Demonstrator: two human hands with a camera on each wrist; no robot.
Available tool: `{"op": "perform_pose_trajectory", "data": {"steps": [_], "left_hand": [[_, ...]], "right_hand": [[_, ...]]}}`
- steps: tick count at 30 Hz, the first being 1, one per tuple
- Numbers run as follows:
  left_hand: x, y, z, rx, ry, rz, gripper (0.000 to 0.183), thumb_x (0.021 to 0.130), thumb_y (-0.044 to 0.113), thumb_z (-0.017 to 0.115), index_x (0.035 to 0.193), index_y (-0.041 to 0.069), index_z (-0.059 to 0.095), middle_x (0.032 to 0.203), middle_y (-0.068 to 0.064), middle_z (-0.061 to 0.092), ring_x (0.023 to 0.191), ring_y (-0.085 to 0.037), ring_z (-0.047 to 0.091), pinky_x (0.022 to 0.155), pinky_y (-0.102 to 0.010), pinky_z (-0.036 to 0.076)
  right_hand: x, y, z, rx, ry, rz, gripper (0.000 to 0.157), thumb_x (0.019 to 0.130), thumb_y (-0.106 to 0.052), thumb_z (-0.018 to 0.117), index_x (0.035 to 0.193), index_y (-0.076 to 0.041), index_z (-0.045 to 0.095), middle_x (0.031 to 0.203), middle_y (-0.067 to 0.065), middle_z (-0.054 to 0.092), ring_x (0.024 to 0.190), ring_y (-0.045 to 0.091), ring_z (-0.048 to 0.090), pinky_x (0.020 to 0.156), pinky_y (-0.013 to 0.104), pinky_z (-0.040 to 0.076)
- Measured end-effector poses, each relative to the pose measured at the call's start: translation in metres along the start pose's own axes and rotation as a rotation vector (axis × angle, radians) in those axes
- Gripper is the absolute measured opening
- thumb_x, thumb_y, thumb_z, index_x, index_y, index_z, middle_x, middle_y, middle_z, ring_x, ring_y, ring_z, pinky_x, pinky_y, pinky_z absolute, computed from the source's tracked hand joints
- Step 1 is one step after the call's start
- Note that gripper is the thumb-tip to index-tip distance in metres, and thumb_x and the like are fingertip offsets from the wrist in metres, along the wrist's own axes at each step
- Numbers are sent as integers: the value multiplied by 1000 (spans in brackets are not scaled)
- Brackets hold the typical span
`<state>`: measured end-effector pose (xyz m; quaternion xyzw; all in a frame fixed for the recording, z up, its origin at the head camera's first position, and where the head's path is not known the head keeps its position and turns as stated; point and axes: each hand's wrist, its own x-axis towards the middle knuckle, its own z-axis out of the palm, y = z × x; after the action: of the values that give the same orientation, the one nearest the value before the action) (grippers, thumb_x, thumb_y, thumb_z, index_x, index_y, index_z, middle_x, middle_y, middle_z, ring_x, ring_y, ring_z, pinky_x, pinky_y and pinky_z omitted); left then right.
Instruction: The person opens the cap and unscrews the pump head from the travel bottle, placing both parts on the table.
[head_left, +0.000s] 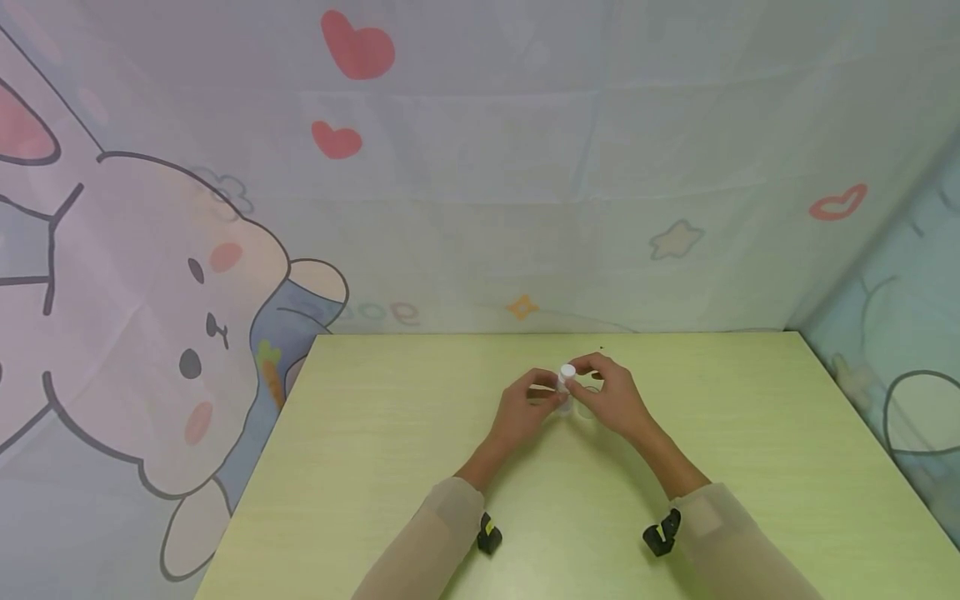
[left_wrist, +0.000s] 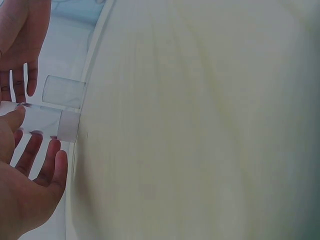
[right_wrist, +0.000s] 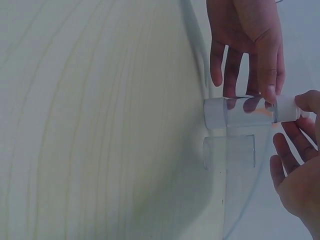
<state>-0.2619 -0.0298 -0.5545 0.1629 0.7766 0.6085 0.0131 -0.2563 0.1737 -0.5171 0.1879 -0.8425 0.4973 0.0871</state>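
A small clear cylindrical bottle (right_wrist: pixel 240 117) with a white base section (right_wrist: pixel 215 113) and a white top (right_wrist: pixel 286 109) stands upright at the table's middle. My left hand (head_left: pixel 521 408) grips its transparent body from the left, thumb on one side and fingers on the other. From the right, my right hand (head_left: pixel 615 404) pinches the white top between thumb and fingers. Right beside the bottle stands a clear, colourless open cylinder (left_wrist: pixel 64 91), apart from both hands. In the head view the fingers partly cover the bottle, and the clear cylinder is barely visible.
A pale yellow-green wooden table (head_left: pixel 375 450) lies under both arms. Behind it hangs a printed cloth (head_left: pixel 480 167) with hearts and a rabbit, reaching the table's back edge. Black wrist devices (head_left: pixel 489 533) sit at both sleeves.
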Motion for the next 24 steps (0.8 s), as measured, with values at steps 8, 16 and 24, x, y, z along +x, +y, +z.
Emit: {"op": "perform_pose_trajectory", "data": {"steps": [8, 16, 24], "left_hand": [[1, -1, 1, -11, 3, 6, 25, 100, 26, 78, 123, 19, 71, 123, 0, 71, 113, -28, 71, 92, -33, 61], [2, -2, 1, -6, 4, 17, 24, 100, 25, 78, 122, 19, 71, 122, 0, 71, 112, -25, 72, 92, -31, 61], [1, -2, 1, -1, 3, 17, 25, 100, 26, 78, 122, 20, 71, 123, 0, 71, 113, -26, 72, 91, -32, 61]], "right_hand": [[0, 3, 0, -16, 8, -1, 31, 101, -20, 76, 126, -5, 67, 124, 13, 68, 121, 41, 58, 106, 62, 46], [1, 2, 1, -4, 23, 11, 31, 100, -21, 78, 124, -6, 67, 122, 11, 69, 121, 41, 58, 107, 63, 44], [0, -1, 2, -2, 21, 25, 29, 100, -21, 78, 122, -6, 68, 121, 11, 69, 120, 36, 59, 108, 63, 44]]}}
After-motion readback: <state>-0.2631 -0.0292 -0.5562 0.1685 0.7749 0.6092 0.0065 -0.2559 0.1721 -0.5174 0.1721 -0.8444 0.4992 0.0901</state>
